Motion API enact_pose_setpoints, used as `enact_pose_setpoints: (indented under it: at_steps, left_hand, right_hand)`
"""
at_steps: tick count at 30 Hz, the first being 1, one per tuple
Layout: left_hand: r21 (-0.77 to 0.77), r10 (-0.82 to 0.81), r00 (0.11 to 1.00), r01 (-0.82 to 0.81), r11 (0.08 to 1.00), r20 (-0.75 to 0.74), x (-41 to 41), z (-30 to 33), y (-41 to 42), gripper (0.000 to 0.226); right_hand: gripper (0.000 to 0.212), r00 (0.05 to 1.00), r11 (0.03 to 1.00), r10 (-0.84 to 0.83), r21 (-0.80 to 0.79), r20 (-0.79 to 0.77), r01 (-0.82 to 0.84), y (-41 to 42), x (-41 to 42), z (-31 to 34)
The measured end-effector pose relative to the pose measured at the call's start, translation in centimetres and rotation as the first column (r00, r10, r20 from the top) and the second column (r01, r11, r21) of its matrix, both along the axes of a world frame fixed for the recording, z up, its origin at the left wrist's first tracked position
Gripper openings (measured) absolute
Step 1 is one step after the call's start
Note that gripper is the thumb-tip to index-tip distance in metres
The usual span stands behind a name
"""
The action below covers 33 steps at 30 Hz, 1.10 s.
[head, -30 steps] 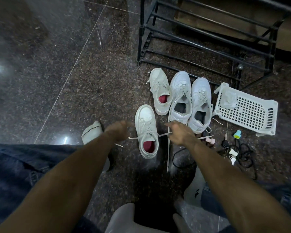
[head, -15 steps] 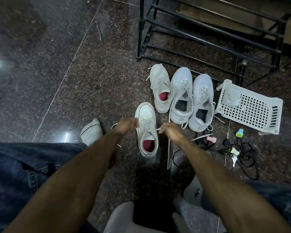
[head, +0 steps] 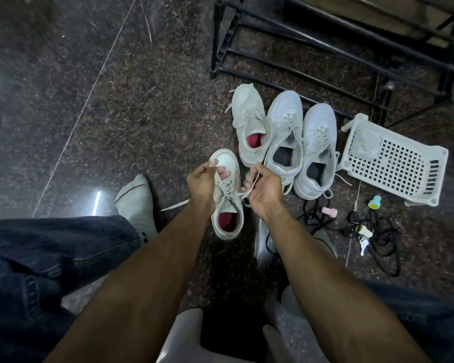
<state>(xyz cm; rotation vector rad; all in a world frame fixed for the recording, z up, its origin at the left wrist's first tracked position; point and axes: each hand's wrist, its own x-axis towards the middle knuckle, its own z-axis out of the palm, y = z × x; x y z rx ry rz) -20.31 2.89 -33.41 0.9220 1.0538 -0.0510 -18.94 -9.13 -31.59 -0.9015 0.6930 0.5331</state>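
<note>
Reference: near sneaker, with a lace pinched by the left hand and right hand above it.
- Free: floor, 10 to 12 o'clock.
- Blocked: three sneakers at 1 o'clock, just beside.
- Black rack beyond.
- White basket at 3.
- Cables at 4.
- Socked foot at 9.

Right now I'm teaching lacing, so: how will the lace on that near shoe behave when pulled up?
Probably floppy: the lace sags between the right hand and the shoe. Likely light: the left hand lifts its end by a pinch. Flat, so it probably holds knots.
</note>
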Motion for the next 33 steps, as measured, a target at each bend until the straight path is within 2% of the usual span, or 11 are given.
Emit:
enact_pose_setpoints:
  at_steps: [3,8,11,13,17,19,20,23,26,30,33]
  left_hand:
    - [-0.218,-0.015,1.000,0.019,0.976,0.019,-0.2,-0.5,0.0,0.025]
    - [-0.277,0.066,0.996,-0.080,0.958,-0.059,-1.1,-2.9,0.7,0.047]
    - [-0.213,0.006,0.996,-0.024,0.977,-0.085,-1.8,-3.1,1.4,0.050]
    - [-0.029,-0.244,0.969,0.243,0.970,-0.047,-1.7,-2.5,0.8,0.048]
    - [0.385,-0.816,0.577,0.763,0.520,-0.041,-1.1,-1.9,-0.3,0.052]
    - [0.477,-0.922,0.358,0.843,0.250,-0.150,-1.2,-1.8,-0.3,0.031]
    - [0.466,-0.924,0.330,0.859,0.211,-0.191,-1.2,-1.6,-0.4,0.018]
    - [0.385,-0.861,0.496,0.820,0.423,-0.111,-0.9,-1.0,-0.9,0.030]
    - [0.240,-0.775,0.624,0.771,0.590,-0.097,-0.5,-0.7,-0.8,0.026]
    - [0.131,-0.730,0.677,0.735,0.665,-0.093,-0.3,-0.5,0.4,0.023]
    - [0.117,-0.711,0.698,0.716,0.689,-0.084,-0.2,-0.8,0.5,0.027]
  right_hand:
    - [0.030,0.999,0.999,0.016,-0.031,-0.043,-0.017,-0.1,0.0,-0.6]
    - [0.029,0.992,0.991,-0.101,-0.095,-0.078,0.094,-1.7,0.8,-1.6]
    - [0.031,0.962,0.969,-0.223,-0.146,-0.156,0.201,-2.9,0.7,-2.2]
    - [0.032,0.946,0.962,-0.268,-0.109,-0.185,0.251,-3.0,0.5,-2.0]
    - [0.035,0.947,0.956,-0.261,0.091,-0.187,0.281,-1.8,1.2,0.3]
    - [0.032,0.963,0.961,-0.213,0.144,-0.166,0.237,-0.9,1.5,1.4]
    - [0.029,0.972,0.963,-0.182,0.171,-0.150,0.207,-0.4,1.6,2.0]
    - [0.020,0.994,0.984,-0.093,0.150,-0.053,0.100,0.5,1.6,2.7]
    - [0.023,0.995,0.977,0.029,-0.213,0.098,-0.008,0.7,1.4,2.1]
    - [0.031,0.840,0.685,0.536,-0.626,0.085,-0.373,0.1,-0.4,0.2]
    - [0.025,0.751,0.571,0.645,-0.739,0.137,-0.356,-0.8,-1.3,-0.7]
